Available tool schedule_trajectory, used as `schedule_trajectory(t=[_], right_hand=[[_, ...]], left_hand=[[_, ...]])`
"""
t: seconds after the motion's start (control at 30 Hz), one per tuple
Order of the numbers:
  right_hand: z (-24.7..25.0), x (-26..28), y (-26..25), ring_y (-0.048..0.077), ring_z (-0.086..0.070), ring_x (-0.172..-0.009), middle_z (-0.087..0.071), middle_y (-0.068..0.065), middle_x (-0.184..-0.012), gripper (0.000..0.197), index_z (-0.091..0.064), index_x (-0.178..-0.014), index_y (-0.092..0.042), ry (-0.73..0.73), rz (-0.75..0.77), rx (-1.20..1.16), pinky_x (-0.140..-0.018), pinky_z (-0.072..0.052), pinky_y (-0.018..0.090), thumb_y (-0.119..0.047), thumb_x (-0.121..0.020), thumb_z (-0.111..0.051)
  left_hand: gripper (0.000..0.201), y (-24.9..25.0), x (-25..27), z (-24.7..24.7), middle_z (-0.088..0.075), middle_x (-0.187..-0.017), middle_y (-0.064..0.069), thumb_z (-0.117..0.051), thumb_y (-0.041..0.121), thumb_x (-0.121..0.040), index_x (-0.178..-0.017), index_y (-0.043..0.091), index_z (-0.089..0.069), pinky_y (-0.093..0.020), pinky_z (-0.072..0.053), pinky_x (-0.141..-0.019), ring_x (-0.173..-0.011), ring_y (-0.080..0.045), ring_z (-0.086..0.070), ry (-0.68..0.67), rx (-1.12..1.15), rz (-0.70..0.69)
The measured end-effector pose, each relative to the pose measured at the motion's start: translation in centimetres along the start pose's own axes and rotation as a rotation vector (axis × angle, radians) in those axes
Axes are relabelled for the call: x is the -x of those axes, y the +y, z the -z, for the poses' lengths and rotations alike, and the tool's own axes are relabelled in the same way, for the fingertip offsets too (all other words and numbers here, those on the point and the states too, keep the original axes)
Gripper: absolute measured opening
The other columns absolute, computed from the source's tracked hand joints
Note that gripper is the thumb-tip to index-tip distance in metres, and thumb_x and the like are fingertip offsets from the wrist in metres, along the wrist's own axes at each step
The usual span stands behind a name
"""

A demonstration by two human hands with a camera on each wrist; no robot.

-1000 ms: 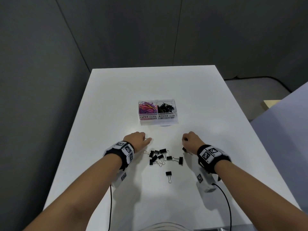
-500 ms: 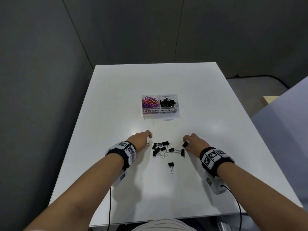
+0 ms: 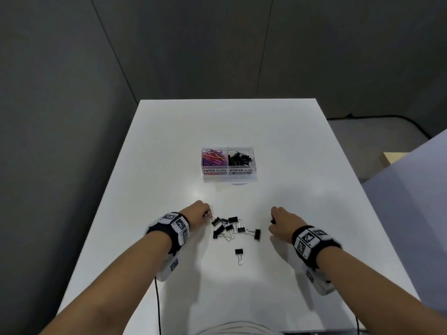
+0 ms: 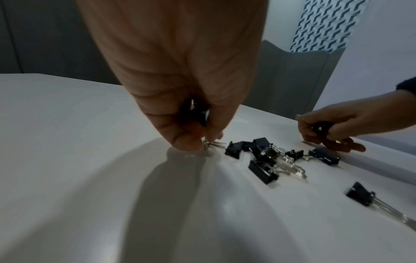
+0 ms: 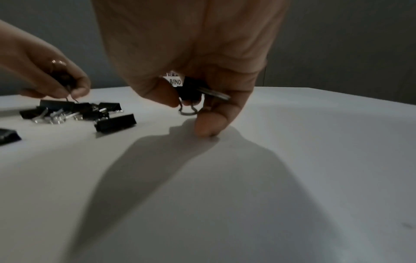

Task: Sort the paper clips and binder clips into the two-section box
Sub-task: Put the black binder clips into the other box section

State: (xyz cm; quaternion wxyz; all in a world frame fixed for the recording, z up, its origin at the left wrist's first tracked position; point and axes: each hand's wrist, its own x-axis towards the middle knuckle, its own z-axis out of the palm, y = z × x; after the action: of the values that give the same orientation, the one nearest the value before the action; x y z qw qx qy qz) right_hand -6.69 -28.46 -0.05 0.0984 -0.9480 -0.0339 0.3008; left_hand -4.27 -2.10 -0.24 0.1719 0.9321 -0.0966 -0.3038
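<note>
A clear two-section box stands mid-table, coloured paper clips in its left section and black binder clips in its right. Several loose black binder clips lie between my hands, one more nearer me. My left hand pinches the wire handle of a binder clip at the pile's left edge and holds another clip in the palm. My right hand, right of the pile, grips a black binder clip; its wire loop hangs just above the table.
The white table has its left edge by a dark wall and its right edge by a lilac surface. Cables hang from both wrist cameras over the near edge. A grey chair back shows beyond the table in the left wrist view.
My left hand has drawn back to the pile's left edge and pinched a clip's handle. My right hand has moved slightly right, away from the pile, with its clip.
</note>
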Motion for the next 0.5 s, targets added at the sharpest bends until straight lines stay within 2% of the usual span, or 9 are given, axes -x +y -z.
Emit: schedule_trajectory(t=[0.13,0.23,0.33,0.43,0.5], right_hand=[[0.4,-0.6,-0.1,0.021,-0.043,-0.077,-0.047,0.007,-0.089,0.007,-0.035,-0.087,-0.012,0.013,0.090,-0.024,-0.067,-0.033,0.028,-0.010,-0.090,-0.041],[0.6,-0.5,-1.0,0.022,-0.045,-0.076,-0.049,0.006,-0.087,0.005,-0.037,-0.086,-0.012,-0.006,0.121,-0.064,-0.067,-0.035,0.029,-0.009,-0.088,-0.041],[0.8,-0.2,-2.0,0.023,-0.046,-0.079,-0.049,0.004,-0.088,0.014,-0.039,-0.087,-0.015,-0.068,0.141,-0.007,-0.067,-0.036,0.030,-0.024,-0.087,-0.048],[0.6,-0.1,-2.6,0.024,-0.053,-0.085,-0.056,0.005,-0.100,0.033,-0.044,-0.094,-0.016,-0.092,0.159,0.141,-0.072,-0.039,0.031,-0.047,-0.085,-0.053],[0.4,-0.3,-2.9,0.025,-0.059,-0.097,-0.058,0.003,-0.110,0.045,-0.048,-0.107,-0.014,-0.092,0.161,0.184,-0.076,-0.041,0.031,-0.052,-0.082,-0.057]], left_hand=[[0.025,0.1,-0.1,0.2,-0.051,-0.121,-0.018,-0.041,0.006,-0.094,-0.108,-0.001,-0.060,-0.021,-0.037,-0.087,-0.108,-0.031,-0.055,0.107,0.068,0.027],[0.026,0.1,0.1,0.4,-0.053,-0.120,-0.020,-0.037,0.004,-0.096,-0.108,-0.004,-0.058,-0.028,-0.041,-0.087,-0.104,-0.034,-0.057,0.151,0.092,0.043],[0.027,0.1,0.2,0.9,-0.056,-0.117,-0.015,-0.037,0.003,-0.095,-0.115,0.002,-0.055,-0.029,-0.039,-0.085,-0.099,-0.027,-0.055,0.138,0.087,0.044],[0.029,0.2,0.6,1.3,-0.056,-0.100,-0.007,-0.040,0.010,-0.095,-0.123,0.009,-0.047,-0.027,-0.036,-0.077,-0.088,-0.021,-0.050,0.100,0.059,0.040],[0.033,0.2,0.5,1.4,-0.061,-0.110,-0.011,-0.037,0.012,-0.096,-0.128,0.012,-0.046,-0.032,-0.041,-0.084,-0.099,-0.026,-0.056,0.055,-0.004,0.031]])
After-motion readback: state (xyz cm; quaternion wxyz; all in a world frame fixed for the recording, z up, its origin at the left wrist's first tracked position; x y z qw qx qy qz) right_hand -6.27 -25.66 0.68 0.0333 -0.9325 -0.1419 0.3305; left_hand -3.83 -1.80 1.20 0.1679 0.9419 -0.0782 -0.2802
